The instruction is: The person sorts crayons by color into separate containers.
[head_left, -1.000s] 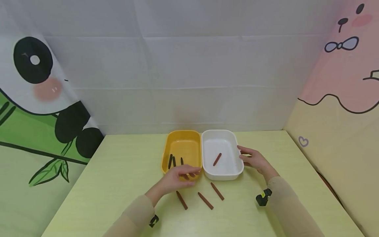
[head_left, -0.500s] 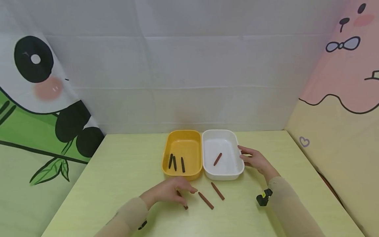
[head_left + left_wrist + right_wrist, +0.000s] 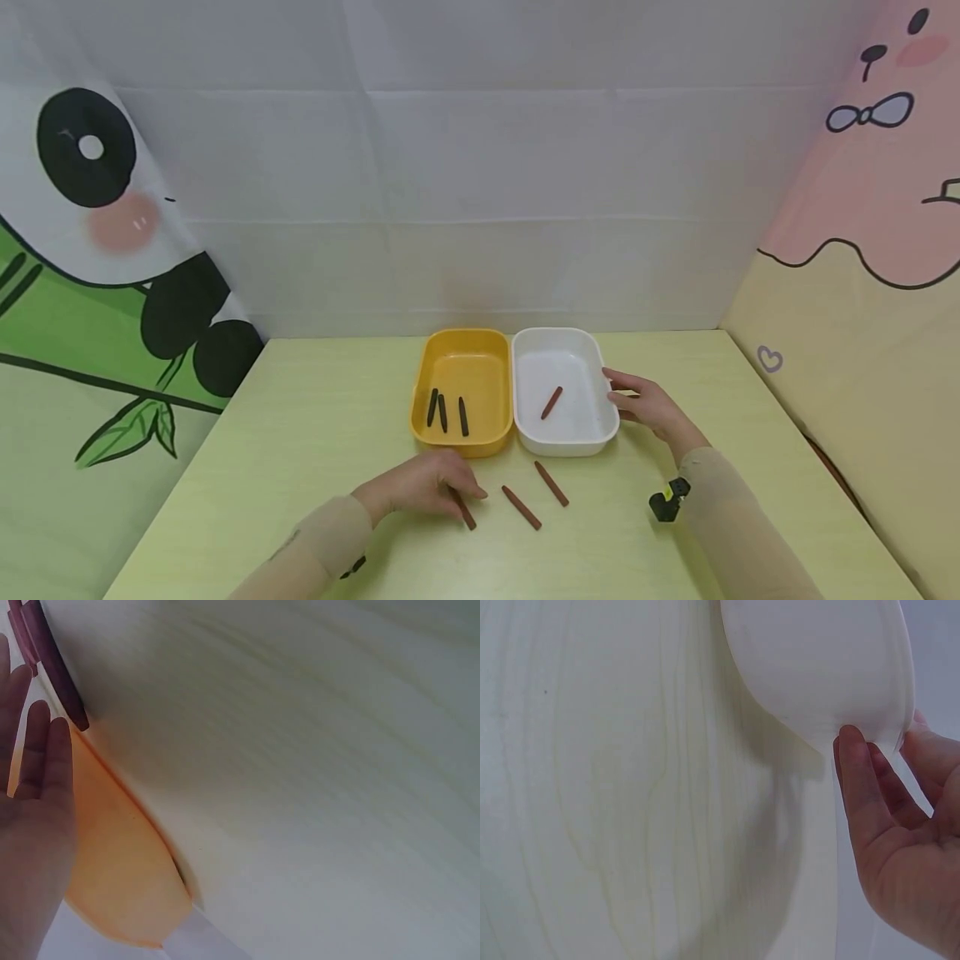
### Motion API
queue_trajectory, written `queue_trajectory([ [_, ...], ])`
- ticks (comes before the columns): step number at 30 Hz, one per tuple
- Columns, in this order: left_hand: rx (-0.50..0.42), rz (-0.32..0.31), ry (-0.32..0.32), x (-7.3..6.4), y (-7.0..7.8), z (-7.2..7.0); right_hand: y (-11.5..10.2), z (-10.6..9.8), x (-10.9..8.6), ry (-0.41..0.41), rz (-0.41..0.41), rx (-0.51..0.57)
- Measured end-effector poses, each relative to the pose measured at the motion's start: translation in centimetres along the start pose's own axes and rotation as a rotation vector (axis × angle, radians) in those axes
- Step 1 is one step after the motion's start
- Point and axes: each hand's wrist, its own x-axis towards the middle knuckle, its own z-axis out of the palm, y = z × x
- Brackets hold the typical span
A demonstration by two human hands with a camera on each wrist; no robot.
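Observation:
My left hand reaches over a reddish-brown crayon lying on the table, thumb and fingers on either side of it, its upper end hidden. In the left wrist view, the fingers look fairly straight beside a crayon. Two more brown crayons, a middle one and a right one, lie nearby. My right hand holds the right edge of a white tray, fingertips at its rim and outer wall. Inside that tray rests another brown crayon.
Against the white tray stands a yellow tray containing three black crayons, one of them a black crayon on the right. The pale yellow table meets a white cloth backdrop behind, with printed side panels.
The left hand has moved back from the yellow tray, towards me, down to the left brown crayon, and its fingers have drawn closer together. The right hand stays at the white tray.

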Motion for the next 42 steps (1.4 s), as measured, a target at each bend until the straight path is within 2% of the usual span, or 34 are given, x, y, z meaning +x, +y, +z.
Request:
queue_trajectory([
  [8,0.003,-0.059,-0.027,-0.3,-0.8,0.3,-0.1,0.2,0.0,-0.008,-0.003,-0.001],
  [17,-0.141,-0.100,0.001,-0.8,-1.8,0.9,-0.2,0.4,0.1,-0.004,-0.005,-0.023],
  [26,-0.193,-0.132,0.024,-0.9,-2.6,1.6,-0.3,0.6,0.1,0.002,-0.003,-0.014],
  [37,-0.261,-0.118,0.059,-0.8,-2.6,1.8,0.0,0.5,0.3,0.005,-0.017,-0.009],
  [42,-0.280,-0.174,0.088,-0.6,-2.4,1.9,0.2,0.5,0.4,0.005,-0.020,-0.012],
])
